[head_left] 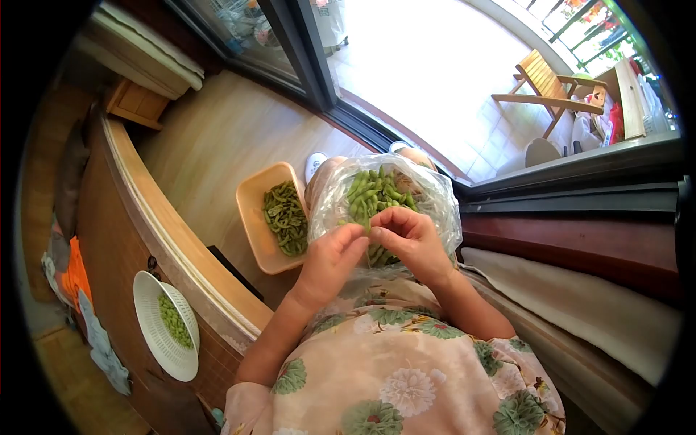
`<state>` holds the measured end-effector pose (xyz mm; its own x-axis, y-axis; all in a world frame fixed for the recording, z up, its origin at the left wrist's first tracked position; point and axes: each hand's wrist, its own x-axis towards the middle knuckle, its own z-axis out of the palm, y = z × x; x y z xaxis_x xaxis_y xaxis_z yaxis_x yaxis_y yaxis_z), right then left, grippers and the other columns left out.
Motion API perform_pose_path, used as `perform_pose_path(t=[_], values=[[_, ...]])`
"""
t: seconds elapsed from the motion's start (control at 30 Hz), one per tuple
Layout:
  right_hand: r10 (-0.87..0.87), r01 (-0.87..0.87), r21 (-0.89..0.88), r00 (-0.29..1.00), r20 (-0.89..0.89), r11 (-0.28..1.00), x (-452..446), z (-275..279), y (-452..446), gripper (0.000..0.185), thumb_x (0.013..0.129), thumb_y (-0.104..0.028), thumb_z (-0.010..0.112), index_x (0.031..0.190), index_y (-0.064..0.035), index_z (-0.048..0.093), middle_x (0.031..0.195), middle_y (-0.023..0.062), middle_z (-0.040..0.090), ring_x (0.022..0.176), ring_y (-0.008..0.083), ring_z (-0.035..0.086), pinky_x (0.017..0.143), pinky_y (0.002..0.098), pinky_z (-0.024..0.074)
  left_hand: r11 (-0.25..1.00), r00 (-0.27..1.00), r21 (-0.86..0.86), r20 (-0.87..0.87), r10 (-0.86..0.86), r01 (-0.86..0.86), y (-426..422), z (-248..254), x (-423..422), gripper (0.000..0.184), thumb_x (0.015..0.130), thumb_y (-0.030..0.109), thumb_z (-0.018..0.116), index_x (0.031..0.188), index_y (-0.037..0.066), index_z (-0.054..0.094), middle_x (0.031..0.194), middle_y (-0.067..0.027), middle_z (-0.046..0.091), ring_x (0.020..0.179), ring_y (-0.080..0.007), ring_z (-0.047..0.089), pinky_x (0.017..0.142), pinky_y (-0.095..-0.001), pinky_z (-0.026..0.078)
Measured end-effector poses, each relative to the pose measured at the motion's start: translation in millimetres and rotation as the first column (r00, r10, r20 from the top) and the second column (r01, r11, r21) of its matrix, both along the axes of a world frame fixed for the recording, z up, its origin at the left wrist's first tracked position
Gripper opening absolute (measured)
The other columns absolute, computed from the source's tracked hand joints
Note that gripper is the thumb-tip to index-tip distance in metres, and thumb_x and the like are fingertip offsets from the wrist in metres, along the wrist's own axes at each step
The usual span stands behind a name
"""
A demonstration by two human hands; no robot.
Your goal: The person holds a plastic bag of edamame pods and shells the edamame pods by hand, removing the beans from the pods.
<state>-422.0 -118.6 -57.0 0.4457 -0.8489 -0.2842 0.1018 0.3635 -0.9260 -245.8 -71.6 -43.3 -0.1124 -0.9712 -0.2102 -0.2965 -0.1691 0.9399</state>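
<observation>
In my lap rests a clear plastic bag [437, 196], spread wide around a pile of green edamame pods [373, 190]. Above the pile my left hand [328, 262] and my right hand [415, 243] meet, thumbs and forefingers pinched together. A small green edamame pod [367, 225] shows between the fingertips, mostly covered by them. To the left of the bag, a peach plastic basin [250, 210] on the floor holds darker, flattened pods [285, 217]. Shelled green beans [174, 322] lie inside a white colander [148, 319] on the surface at my left.
The wooden bench [210, 348] with a mat curves along my left, with orange cloth [76, 272] at its far side. Ahead is a sliding door frame [312, 65], with a wooden chair [544, 80] on the balcony beyond. Curtain fabric [565, 304] hangs at my right.
</observation>
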Motion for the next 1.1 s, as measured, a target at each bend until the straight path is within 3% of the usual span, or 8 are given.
perform_pose_path(t=[0.13,0.33,0.53,0.63,0.83,0.93,1.1], values=[[-0.024,0.023,-0.029,0.999,-0.045,0.999,0,0,0,0.011,0.085,-0.007,0.067,0.092,0.0016,0.067,0.083,-0.0011,0.064,0.075,0.004,0.055,0.066,0.0197,0.0458,0.987,0.985,-0.161,0.171,0.001,0.027,-1,2,-3,0.015,0.092,0.012,0.058,0.101,0.0,0.059,0.085,-0.0105,0.058,0.072,-0.0183,0.056,0.067,-0.03,0.046],[0.003,-0.005,-0.028,0.998,-0.064,1.0,-1,3,-1,0.012,0.084,-0.007,0.067,0.092,0.0022,0.067,0.08,-0.0013,0.064,0.072,0.0035,0.055,0.064,0.0196,0.0458,0.968,0.961,-0.242,0.276,-0.002,0.072,-2,2,-2,0.014,0.091,0.013,0.059,0.097,0.001,0.058,0.084,-0.0141,0.056,0.072,-0.0299,0.056,0.064,-0.0349,0.045],[0.004,-0.006,-0.018,0.996,-0.089,1.0,2,1,0,0.01,0.083,-0.005,0.064,0.088,0.0027,0.066,0.076,-0.0016,0.062,0.069,0.0031,0.053,0.061,0.0199,0.0446,0.951,0.932,-0.292,0.363,0.013,0.1,-1,-1,-4,0.012,0.089,0.014,0.06,0.09,0.003,0.056,0.079,-0.0141,0.055,0.07,-0.0335,0.055,0.062,-0.0391,0.044],[0.004,-0.011,-0.052,0.99,-0.144,0.999,4,0,2,0.008,0.081,-0.004,0.061,0.084,0.0027,0.063,0.073,-0.0017,0.059,0.067,0.0031,0.051,0.059,0.0204,0.0427,0.932,0.882,-0.337,0.469,0.046,0.131,0,-4,-8,0.013,0.082,0.012,0.065,0.082,0.005,0.054,0.078,-0.0142,0.057,0.074,-0.0351,0.058,0.064,-0.0439,0.046],[-0.01,0.007,-0.038,0.995,-0.103,0.999,8,-10,4,0.006,0.079,-0.003,0.058,0.081,0.0024,0.061,0.071,-0.0021,0.057,0.067,0.0036,0.048,0.057,0.0207,0.0404,0.917,0.869,-0.364,0.493,0.043,0.161,3,-10,-9,0.014,0.09,0.015,0.057,0.085,0.004,0.051,0.076,-0.0167,0.054,0.071,-0.0386,0.054,0.062,-0.0459,0.042],[-0.014,0.012,-0.024,0.996,-0.083,1.0,8,-9,4,0.004,0.079,-0.002,0.057,0.079,0.0012,0.06,0.071,-0.0026,0.056,0.067,0.0034,0.047,0.058,0.02,0.0395,0.899,0.856,-0.411,0.509,0.087,0.152,2,-9,-11,0.02,0.08,0.012,0.066,0.074,0.006,0.048,0.068,-0.0134,0.055,0.068,-0.0343,0.057,0.059,-0.0445,0.045],[-0.046,0.045,-0.015,0.998,-0.04,0.999,11,-8,4,0.002,0.078,-0.001,0.057,0.078,-0.0003,0.059,0.073,-0.0032,0.055,0.068,0.0034,0.047,0.059,0.0195,0.0392,0.944,0.914,-0.325,0.398,0.075,0.064,4,-11,-13,0.018,0.084,0.013,0.063,0.077,0.004,0.048,0.07,-0.0172,0.055,0.069,-0.0376,0.056,0.059,-0.0469,0.044]])
